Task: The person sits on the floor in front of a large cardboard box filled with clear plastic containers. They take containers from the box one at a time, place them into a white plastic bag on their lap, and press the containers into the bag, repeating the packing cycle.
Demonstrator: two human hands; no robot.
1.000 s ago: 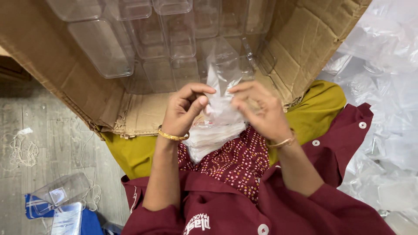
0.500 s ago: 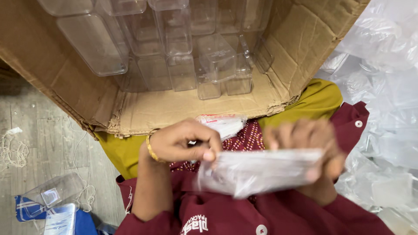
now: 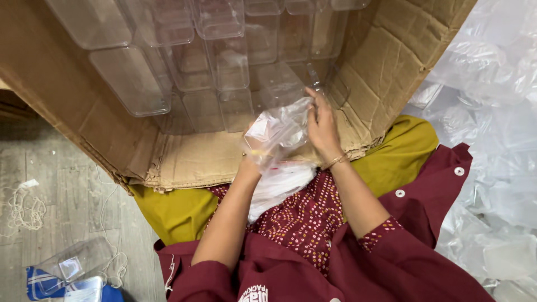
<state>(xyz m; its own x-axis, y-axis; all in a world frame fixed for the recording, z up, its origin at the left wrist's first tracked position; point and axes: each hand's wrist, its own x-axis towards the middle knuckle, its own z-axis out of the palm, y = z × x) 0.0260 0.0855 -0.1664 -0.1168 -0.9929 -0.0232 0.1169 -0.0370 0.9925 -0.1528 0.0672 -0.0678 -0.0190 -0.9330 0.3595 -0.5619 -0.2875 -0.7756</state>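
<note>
Overhead: big cardboard box [image 3: 184, 156] tipped open toward the lap, filled with rows of clear plastic tubs [image 3: 190, 61] packed side by side. Heap of crumpled clear bags [image 3: 492, 123] on the right, beside a maroon garment [image 3: 391, 263] and mustard cloth [image 3: 173, 212] across the lap. Grey plank floor [image 3: 61, 190] on the left, with loose string [image 3: 25, 207] and one stray clear tub [image 3: 70, 263] lying on it. At the box's mouth, a clear bag [image 3: 277, 134] raised between both hands, more white plastic [image 3: 277, 187] trailing below onto the lap. Right hand [image 3: 321, 126] flat against the bag's side, fingers straight and together, thin bangle [image 3: 334, 162] at the wrist. Left hand [image 3: 251, 154] mostly hidden behind the bag, seemingly gripping it, exact grasp not visible.
</note>
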